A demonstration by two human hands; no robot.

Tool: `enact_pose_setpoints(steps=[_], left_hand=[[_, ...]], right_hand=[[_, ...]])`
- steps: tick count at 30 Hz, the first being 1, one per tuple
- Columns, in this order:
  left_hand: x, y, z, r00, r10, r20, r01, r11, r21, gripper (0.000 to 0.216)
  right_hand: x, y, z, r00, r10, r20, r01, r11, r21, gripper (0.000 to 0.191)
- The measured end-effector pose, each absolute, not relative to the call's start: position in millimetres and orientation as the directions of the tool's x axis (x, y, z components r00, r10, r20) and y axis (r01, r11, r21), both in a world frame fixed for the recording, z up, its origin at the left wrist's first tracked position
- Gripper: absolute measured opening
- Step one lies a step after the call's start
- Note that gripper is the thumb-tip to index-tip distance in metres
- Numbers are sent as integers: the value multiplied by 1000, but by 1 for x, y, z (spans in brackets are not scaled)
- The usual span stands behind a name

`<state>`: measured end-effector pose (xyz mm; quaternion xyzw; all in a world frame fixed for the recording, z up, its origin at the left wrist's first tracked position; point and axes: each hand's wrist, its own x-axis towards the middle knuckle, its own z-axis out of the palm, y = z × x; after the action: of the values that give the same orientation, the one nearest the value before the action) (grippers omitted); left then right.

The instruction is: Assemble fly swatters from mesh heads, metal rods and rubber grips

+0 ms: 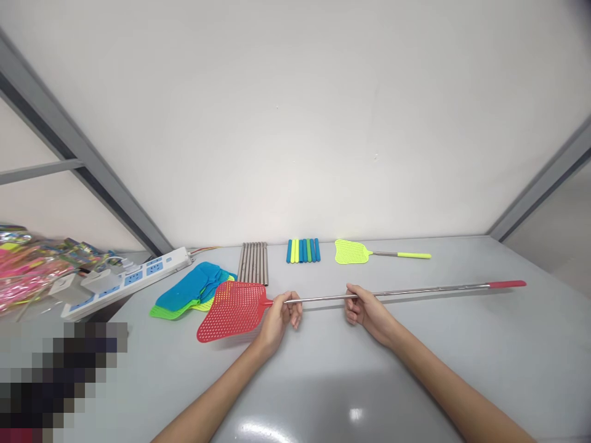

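Observation:
A red fly swatter (233, 311) with a long, extended metal telescopic rod spans the view above the table. My left hand (279, 315) is closed around the rod just behind the perforated red head. Farther along, my right hand (364, 309) grips the same rod with curled fingers. The rod runs on to the right and ends in a red handle (508, 284). Just behind the red head lies a pile of blue, green and yellow swatter heads (194, 288). Several metal rods (253, 263) lie side by side behind the swatter.
Blue, yellow and green handle sleeves (303, 251) lie in a row near the wall. A yellow swatter (353, 252) with a short rod rests beside them. At left are a white power strip (138, 280) with plugs and a plastic bag of colourful items (32, 271).

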<state>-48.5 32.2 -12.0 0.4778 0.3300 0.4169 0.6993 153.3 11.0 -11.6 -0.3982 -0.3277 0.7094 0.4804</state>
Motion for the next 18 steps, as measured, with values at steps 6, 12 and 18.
enact_pose_setpoints(steps=[6,12,18], left_hand=[[-52,24,0,581,808,-92,-217,263,940,35],[-50,18,0,625,773,-108,-203,294,934,37],[-46,15,-4,638,760,-122,-196,314,929,38]], right_hand=[[161,6,-2,-478,858,-188,-278,-350,-894,44],[164,6,-4,-576,801,-166,-252,-367,-895,48],[161,6,-5,-603,786,-140,-270,-366,-890,49]])
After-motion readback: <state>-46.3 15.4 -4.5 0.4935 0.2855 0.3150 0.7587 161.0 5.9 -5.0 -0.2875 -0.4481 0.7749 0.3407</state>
